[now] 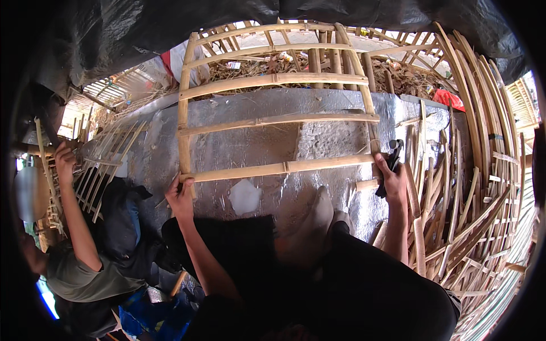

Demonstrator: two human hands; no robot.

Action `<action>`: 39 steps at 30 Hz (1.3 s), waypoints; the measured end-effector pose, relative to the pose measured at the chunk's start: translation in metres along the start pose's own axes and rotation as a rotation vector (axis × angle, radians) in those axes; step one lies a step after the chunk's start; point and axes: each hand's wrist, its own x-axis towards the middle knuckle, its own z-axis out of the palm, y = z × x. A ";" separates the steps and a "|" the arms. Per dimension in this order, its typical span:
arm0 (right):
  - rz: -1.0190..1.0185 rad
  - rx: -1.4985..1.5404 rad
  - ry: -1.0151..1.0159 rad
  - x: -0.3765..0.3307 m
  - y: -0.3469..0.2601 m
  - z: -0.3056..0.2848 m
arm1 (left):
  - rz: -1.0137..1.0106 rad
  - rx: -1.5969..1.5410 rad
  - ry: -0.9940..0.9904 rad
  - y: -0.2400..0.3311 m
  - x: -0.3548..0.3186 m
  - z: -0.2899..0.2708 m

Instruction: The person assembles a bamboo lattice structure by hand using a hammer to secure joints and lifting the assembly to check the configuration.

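A bamboo frame (pixel 273 122) of two uprights and several crosswise slats stands in front of me on a silver foil sheet (pixel 239 142). My left hand (pixel 181 194) grips the bottom of its left upright, beside the lowest slat. My right hand (pixel 393 181) is at the bottom of the right upright, closed around a black tool (pixel 392 156) whose tip touches the bamboo. My bent knee in dark trousers (pixel 364 273) and my bare foot (pixel 310 224) lie below the frame.
A stack of finished bamboo frames (pixel 483 170) leans at the right. Another person (pixel 85 256) sits at my left, a raised hand on a smaller bamboo grid (pixel 105 165). Dry litter (pixel 261 65) lies behind, under a black tarp (pixel 170 23).
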 end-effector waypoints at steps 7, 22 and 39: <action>-0.063 0.025 0.021 -0.004 -0.010 0.035 | 0.014 -0.002 -0.024 -0.018 0.031 -0.001; -0.254 -0.229 0.077 0.012 -0.018 0.056 | -0.010 -0.123 0.034 -0.056 0.051 0.012; 0.003 0.176 0.109 0.015 0.017 0.045 | -0.011 -0.139 0.029 -0.037 0.042 0.033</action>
